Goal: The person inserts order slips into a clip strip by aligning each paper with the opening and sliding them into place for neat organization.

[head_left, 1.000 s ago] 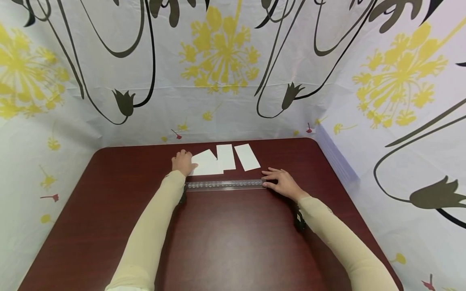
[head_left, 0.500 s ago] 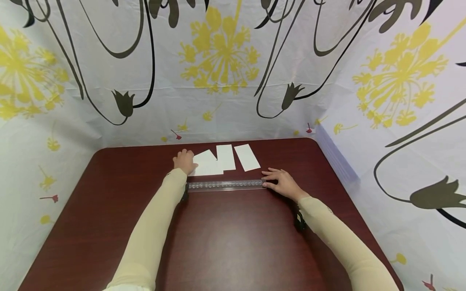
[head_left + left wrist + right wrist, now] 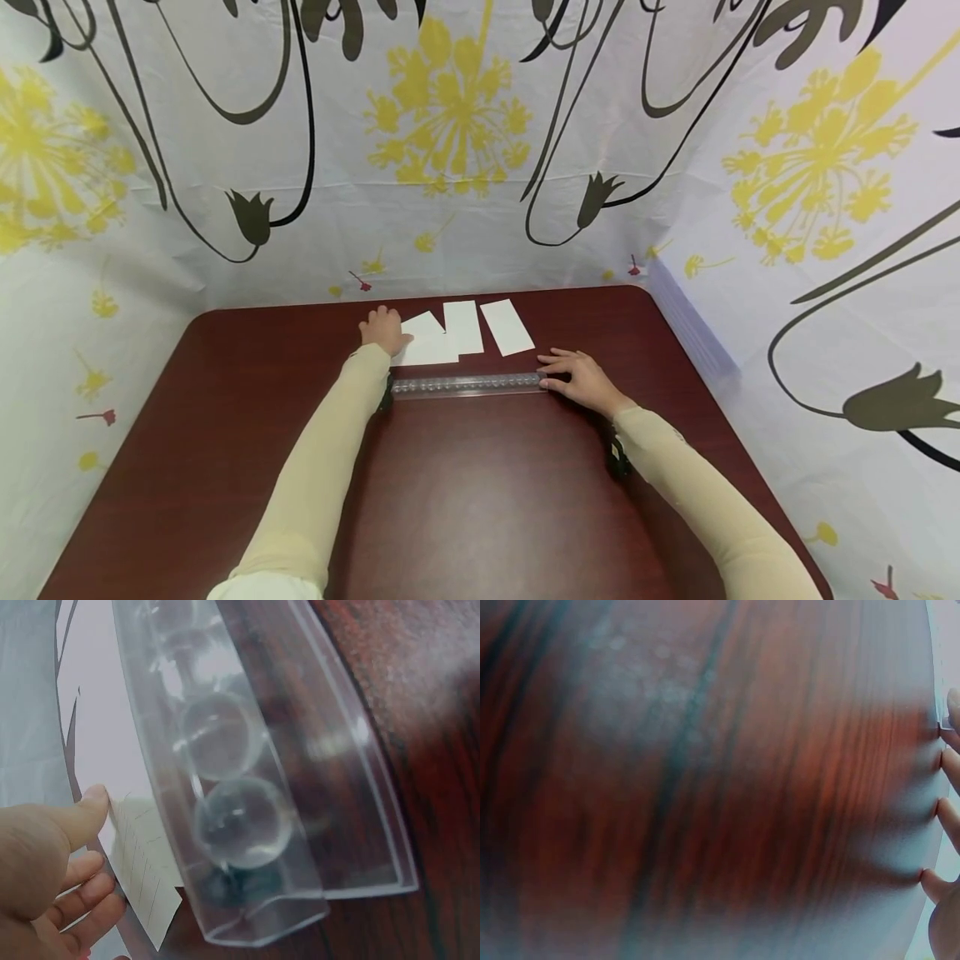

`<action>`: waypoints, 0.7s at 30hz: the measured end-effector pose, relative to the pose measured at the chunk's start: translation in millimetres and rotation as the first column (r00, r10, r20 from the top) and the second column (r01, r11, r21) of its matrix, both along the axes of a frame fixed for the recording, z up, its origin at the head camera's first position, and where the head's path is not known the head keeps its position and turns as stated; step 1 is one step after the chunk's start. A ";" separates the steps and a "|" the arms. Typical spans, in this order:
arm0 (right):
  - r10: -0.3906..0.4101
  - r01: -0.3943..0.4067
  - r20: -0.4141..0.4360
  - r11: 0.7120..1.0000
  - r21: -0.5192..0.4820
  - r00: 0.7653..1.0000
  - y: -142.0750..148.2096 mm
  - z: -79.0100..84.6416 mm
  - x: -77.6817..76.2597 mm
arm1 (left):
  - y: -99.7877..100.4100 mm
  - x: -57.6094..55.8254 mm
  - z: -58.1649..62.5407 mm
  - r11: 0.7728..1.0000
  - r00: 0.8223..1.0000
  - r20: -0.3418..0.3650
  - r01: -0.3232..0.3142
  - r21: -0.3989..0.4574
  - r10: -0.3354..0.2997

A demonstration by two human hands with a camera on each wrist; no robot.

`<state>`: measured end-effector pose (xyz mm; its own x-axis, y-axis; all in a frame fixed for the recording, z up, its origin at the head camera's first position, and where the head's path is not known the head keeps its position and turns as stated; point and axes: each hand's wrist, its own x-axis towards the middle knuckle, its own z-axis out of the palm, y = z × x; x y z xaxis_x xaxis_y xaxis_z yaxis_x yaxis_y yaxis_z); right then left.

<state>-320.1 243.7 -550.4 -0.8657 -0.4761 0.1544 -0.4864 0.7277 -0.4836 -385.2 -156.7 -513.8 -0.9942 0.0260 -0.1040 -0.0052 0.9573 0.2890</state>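
Note:
My left hand [image 3: 385, 330] is at the left end of a group of white paper cards [image 3: 425, 348]. Its thumb touches a card's edge in the left wrist view, where the other fingers, softly bent, lie beside a lined card corner [image 3: 144, 874]. Below the cards lies a long clear plastic strip [image 3: 468, 384], its raised channel holding a row of clear balls [image 3: 244, 822]. With thumb and index finger my right hand [image 3: 587, 382] grips the strip's right end, the other fingers spread. Several of its fingertips [image 3: 928, 877] rest on the table in the right wrist view.
Two more white cards, a middle one [image 3: 464, 327] and a right one [image 3: 507, 327], lie near the back edge of the dark red wooden table [image 3: 480, 492]. A patterned cloth [image 3: 480, 242] with yellow flowers hangs close behind and on both sides.
My left hand has shifted slightly to the right over the cards' left edge. The right hand, the cards and the clear strip stay in place; the head view tilts slightly.

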 end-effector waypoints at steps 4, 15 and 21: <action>-0.002 0.002 0.006 1.000 0.000 1.000 0.1 -0.5 0.7 | 1.2 -2.5 -2.3 1.000 1.000 0.003 -0.020 -0.004 0.020; -0.003 0.003 0.002 1.000 -0.007 1.000 0.6 1.6 0.6 | 4.3 -6.1 -3.2 0.999 0.999 -0.006 -0.043 0.008 0.043; 0.000 0.000 0.009 1.000 -0.009 1.000 1.0 1.3 1.2 | 4.3 -8.3 -9.2 0.999 0.999 -0.031 -0.044 0.009 0.044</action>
